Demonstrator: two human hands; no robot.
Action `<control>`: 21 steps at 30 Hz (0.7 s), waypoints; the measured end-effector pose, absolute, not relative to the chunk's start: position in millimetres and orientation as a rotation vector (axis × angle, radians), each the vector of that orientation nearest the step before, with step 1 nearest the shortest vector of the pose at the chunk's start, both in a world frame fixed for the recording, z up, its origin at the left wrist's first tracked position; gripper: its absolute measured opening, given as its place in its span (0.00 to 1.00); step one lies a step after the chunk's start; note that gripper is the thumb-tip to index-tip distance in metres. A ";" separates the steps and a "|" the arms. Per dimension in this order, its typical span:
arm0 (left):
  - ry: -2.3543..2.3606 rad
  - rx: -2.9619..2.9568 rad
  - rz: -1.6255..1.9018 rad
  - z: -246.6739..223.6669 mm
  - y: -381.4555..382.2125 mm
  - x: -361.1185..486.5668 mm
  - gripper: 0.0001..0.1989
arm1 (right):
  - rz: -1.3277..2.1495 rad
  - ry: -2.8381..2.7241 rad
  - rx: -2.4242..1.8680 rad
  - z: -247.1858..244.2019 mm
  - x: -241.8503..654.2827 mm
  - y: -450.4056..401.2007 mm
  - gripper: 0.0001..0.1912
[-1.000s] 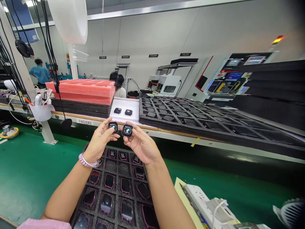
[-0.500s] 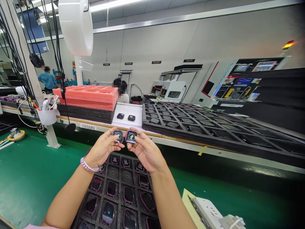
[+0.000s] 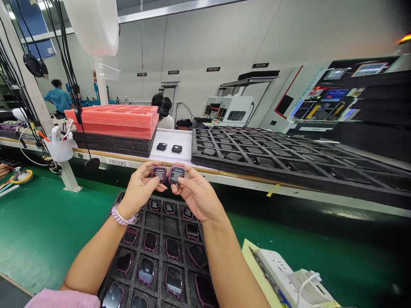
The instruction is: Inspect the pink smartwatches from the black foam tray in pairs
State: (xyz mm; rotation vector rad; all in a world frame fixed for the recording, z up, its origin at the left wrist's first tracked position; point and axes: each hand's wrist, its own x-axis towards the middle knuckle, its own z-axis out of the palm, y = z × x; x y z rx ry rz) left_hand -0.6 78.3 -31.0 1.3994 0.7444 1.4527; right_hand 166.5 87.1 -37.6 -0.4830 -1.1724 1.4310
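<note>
— Hands up over the bench, see? The left hand [image 3: 140, 188] pinches a small pink-edged watch body [image 3: 159, 173] between thumb and fingertips, and the right hand [image 3: 195, 194] grips a second watch body [image 3: 176, 174] the same way. The two pieces sit side by side, nearly touching, lifted above the near end of the black foam tray [image 3: 160, 248].

— Which way do the watches face?

— Backs toward the wearer, I'd say: dark panels with small white print. The thumbs lie across the lower edges, the fingertips curl over the tops.

— What's around them?

— The tray below is full of more pink-rimmed watch bodies in their pockets, resting on the green mat [image 3: 45, 231]. Past the hands runs a raised shelf with a white pad [image 3: 170, 143] carrying two loose dark watch bodies. Left of the pad, a pink foam stack [image 3: 115, 119] sits on dark foam sheets; right of it, a big black compartment tray [image 3: 272, 158] stretches away. A white power strip [image 3: 289, 278] lies at the near right. Another person in a blue top stands far back on the left. Nothing comes between the hands and the tray beneath.

— Anything different from a moment ago?

— Yes. Half a second ago both pieces showed lit, coloured screens; now the dark printed sides show. The hands hold the same spot, and the grips haven't loosened.
</note>
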 end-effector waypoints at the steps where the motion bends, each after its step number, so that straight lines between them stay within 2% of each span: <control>1: 0.742 1.406 1.452 -30.8 78.2 -0.7 0.22 | 1.432 -1.171 -0.482 -37.7 166.7 87.2 0.23; 21: 0.700 1.452 1.448 -32.0 77.9 -0.9 0.18 | 1.407 -1.206 -0.451 -35.6 166.4 85.2 0.23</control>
